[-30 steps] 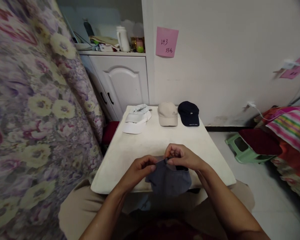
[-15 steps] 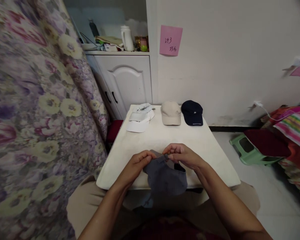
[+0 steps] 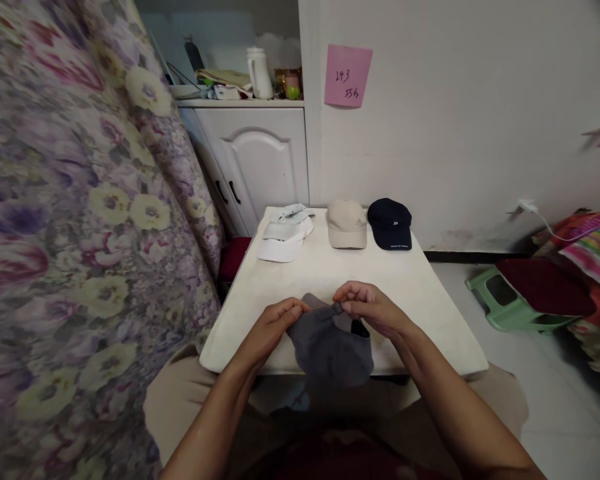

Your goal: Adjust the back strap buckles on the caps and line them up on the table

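A grey baseball cap [image 3: 333, 350] hangs at the near edge of the table, its crown tipped down toward me and its back opening facing up to the right. My left hand [image 3: 275, 327] pinches the cap's rim on the left. With thumb and fingers, my right hand [image 3: 367, 307] grips the back strap beside the opening. Toward the far edge lie a white cap [image 3: 283, 250] with a light grey one [image 3: 283, 230] partly over it, a beige cap [image 3: 347, 223] and a navy cap [image 3: 390, 223].
The cream-covered table [image 3: 245, 320] stands against the wall and a white cabinet [image 3: 260, 160]. A floral curtain [image 3: 95, 267] hangs close on the left. To the right, a green stool [image 3: 493, 303] with a dark red top stands on the floor.
The grey cap has tilted slightly in my hands, and its strap has shifted a little right with my right hand. The whole view has moved slightly; the other caps stay in place.
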### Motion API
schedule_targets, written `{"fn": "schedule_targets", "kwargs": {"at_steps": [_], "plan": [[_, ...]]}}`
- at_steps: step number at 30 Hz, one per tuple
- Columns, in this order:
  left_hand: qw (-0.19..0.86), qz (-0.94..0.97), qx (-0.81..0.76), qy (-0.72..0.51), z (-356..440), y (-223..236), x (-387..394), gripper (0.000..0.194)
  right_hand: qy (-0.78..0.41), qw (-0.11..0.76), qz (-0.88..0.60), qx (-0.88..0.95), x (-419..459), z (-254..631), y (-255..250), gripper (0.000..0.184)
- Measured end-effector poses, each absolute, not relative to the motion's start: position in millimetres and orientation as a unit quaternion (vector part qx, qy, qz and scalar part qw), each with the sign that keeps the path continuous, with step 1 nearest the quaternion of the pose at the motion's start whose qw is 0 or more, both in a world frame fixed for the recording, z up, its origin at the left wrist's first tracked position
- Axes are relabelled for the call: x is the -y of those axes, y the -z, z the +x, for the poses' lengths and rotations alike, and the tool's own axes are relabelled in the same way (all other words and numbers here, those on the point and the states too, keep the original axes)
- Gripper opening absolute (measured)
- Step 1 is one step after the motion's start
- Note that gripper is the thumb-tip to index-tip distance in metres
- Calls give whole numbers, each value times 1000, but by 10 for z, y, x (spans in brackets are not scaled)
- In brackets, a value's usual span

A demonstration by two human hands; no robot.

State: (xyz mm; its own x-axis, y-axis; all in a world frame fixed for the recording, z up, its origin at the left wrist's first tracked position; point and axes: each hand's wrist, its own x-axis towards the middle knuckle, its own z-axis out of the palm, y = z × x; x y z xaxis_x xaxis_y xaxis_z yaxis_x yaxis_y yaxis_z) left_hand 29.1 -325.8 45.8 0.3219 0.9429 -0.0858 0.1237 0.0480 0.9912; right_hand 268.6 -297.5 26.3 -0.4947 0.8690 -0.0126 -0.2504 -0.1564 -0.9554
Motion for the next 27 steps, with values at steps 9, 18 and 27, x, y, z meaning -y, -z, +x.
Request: {"fn": "schedule_targets", "kwargs": {"at_steps": [9,18,27], "plan": [[564,587,-447,-371,257,-386,3163,28,-708,433,-285,480,2925,2780,-267,21],[606,600,-418,-314,498,-461,3214,30,-706,390,-285,518,2943,2697,-265,21],[666,528,-406,-335,441,-352,3214,27,-719,354,-283,526,2919,2833,-153,26]]}}
